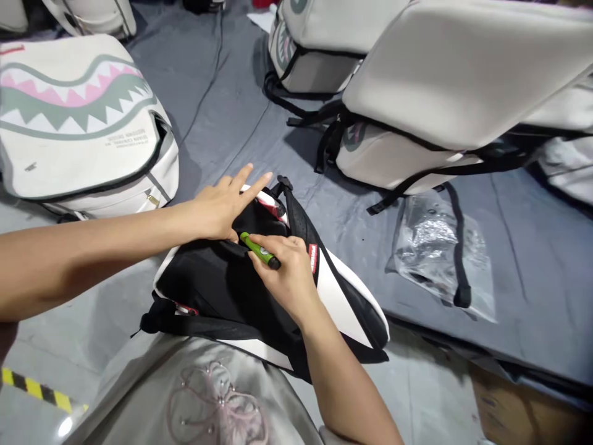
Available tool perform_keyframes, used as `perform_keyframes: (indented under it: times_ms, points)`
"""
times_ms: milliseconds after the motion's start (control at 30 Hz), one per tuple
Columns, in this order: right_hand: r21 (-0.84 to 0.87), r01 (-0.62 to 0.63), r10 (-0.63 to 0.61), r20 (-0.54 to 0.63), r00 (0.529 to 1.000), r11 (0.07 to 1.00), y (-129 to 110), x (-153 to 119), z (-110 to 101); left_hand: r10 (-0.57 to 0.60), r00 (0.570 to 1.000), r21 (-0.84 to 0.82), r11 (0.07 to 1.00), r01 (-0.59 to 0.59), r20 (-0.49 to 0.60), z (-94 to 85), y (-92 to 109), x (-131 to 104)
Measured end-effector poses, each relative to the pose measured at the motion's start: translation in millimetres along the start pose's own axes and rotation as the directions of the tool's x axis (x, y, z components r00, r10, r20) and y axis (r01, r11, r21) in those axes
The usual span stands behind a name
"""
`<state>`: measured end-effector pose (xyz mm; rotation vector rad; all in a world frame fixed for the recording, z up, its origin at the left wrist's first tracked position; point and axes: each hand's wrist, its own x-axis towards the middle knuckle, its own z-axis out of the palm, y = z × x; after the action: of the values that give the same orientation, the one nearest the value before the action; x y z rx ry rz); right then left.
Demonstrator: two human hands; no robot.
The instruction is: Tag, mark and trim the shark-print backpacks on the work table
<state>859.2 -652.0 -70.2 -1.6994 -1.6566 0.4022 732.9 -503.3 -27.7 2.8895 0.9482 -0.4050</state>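
Note:
A black and white backpack lies at the table's near edge, in front of my body, with its straps showing. My right hand is closed round a green tool with a dark end, its far tip at the black fabric. Spread over the upper left part of the bag is my left hand, fingers apart and thumb by the tool's tip. A red label shows beside my right hand.
A cream backpack with a shark-mouth print sits at the left. More cream backpacks are piled at the upper right, straps hanging onto the grey-covered table. A clear plastic bag lies right of the black backpack.

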Motion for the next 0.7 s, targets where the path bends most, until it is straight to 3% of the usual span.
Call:
perform_keyframes:
  times_ms: [233, 500, 700]
  points:
    - [0.117, -0.034, 0.036, -0.009, 0.999, 0.993, 3, -2, 5, 0.001, 1.0, 0.044, 0.999, 0.0, -0.008, -5.6, 8, -4]
    - [0.113, -0.044, 0.049, -0.044, 0.998, 0.993, 5, -7, -2, 0.102, 0.991, -0.088, 0.992, -0.094, 0.092, -6.4, -9, 4]
    - [0.11, -0.056, 0.062, -0.058, 0.996, 0.992, 2, 3, 10, 0.128, 0.992, -0.123, 0.984, -0.127, -0.001, 3.9, -17, 7]
